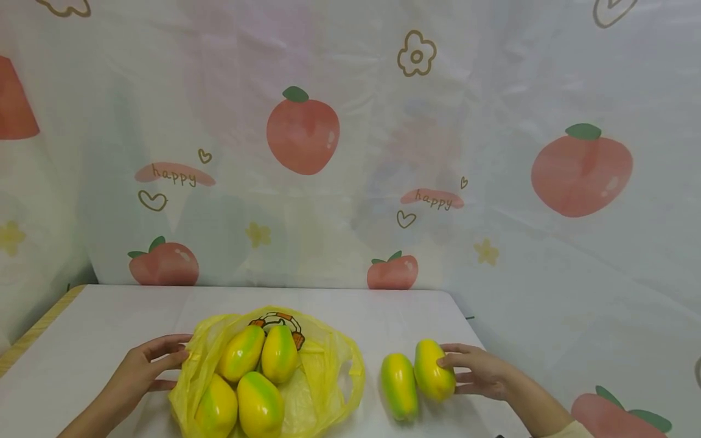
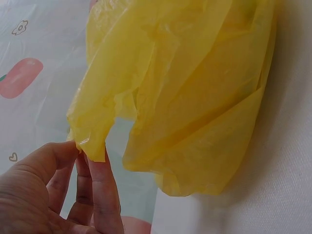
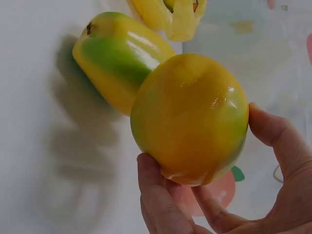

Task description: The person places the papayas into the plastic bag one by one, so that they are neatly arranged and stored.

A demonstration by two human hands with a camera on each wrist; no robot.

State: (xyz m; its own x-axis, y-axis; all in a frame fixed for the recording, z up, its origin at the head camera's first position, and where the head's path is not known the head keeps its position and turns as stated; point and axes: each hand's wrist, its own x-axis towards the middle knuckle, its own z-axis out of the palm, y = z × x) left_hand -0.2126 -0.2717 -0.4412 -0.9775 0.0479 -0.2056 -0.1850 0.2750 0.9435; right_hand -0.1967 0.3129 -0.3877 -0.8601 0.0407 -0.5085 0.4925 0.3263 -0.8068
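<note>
A yellow plastic bag [image 1: 328, 353] lies open on the white table with several yellow-green papayas [image 1: 261, 404] in it. At the bag's left edge my left hand [image 1: 159, 363] pinches the thin plastic between thumb and fingers; the left wrist view shows the pinched corner [image 2: 92, 139]. To the right of the bag, my right hand [image 1: 482, 371] grips a papaya [image 1: 434, 371], fingers and thumb around its end in the right wrist view. Another papaya [image 1: 399, 386] sits just left of the held one, outside the bag, its stem end [image 3: 90, 29] visible from the right wrist.
The white table [image 1: 137, 310] has a wooden edge [image 1: 41, 328] on the left. Behind and to the right hangs a pale curtain [image 1: 350, 231] printed with red fruit, hearts and flowers.
</note>
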